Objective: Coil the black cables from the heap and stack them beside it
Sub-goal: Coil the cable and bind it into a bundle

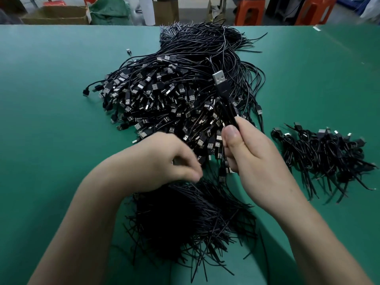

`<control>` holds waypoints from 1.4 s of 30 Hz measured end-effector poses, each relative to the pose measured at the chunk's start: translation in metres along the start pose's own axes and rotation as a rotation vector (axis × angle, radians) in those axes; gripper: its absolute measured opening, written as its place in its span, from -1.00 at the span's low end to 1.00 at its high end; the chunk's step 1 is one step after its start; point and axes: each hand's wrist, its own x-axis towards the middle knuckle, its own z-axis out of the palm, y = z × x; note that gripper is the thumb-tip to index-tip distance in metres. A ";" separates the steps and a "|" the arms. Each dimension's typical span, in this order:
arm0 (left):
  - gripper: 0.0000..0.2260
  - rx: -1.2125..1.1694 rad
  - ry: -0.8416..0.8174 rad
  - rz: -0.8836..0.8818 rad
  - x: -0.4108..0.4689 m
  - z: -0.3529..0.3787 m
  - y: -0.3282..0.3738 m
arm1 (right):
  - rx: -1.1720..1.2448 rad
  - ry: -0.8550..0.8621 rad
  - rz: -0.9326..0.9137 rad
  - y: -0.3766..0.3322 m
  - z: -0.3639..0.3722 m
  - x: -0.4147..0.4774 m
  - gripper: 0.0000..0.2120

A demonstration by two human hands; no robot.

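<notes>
A big heap of black USB cables (174, 93) covers the middle of the green table (51, 99), plugs facing left and front, loose tails fanning toward me. My right hand (246, 153) grips one black cable (225, 93) above the heap's near right side, its silver plug pointing up. My left hand (164, 159) hovers over the heap's front edge with fingers curled in a pinch; what it pinches is blurred. A stack of coiled cables (322, 155) lies to the right of the heap.
A bundle of short black ties (185, 219) lies at the table's front between my forearms. One loose plug (128, 51) sits left of the heap's far end. Cardboard boxes (55, 15) and orange stools (249, 11) stand beyond the far table edge.
</notes>
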 end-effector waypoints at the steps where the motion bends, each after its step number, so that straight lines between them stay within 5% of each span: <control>1: -0.96 0.039 -0.059 -0.069 -0.001 0.001 -0.001 | 0.000 -0.003 0.004 0.000 0.000 0.000 -0.67; 6: -0.92 0.180 -0.090 -0.236 0.002 0.008 0.005 | 0.032 0.006 -0.008 0.000 -0.003 0.000 -0.66; 14: -0.88 0.236 -0.041 -0.218 0.001 0.007 0.007 | 0.047 0.032 -0.015 0.002 -0.008 0.002 -0.65; 20: -0.87 0.054 0.158 -0.102 -0.005 -0.001 0.000 | 0.049 0.028 -0.009 0.003 -0.009 0.003 -0.64; 27: -0.86 -0.340 0.628 0.065 -0.005 -0.002 0.010 | 0.204 -0.085 0.024 0.003 -0.003 0.002 -0.66; 32: -0.92 -0.686 0.554 0.199 0.001 0.007 0.030 | 0.417 -0.150 0.076 -0.003 0.002 0.000 -0.66; 42: -0.94 -0.718 0.425 0.290 -0.003 0.004 0.034 | 0.702 -0.155 0.127 -0.008 -0.004 -0.001 -0.69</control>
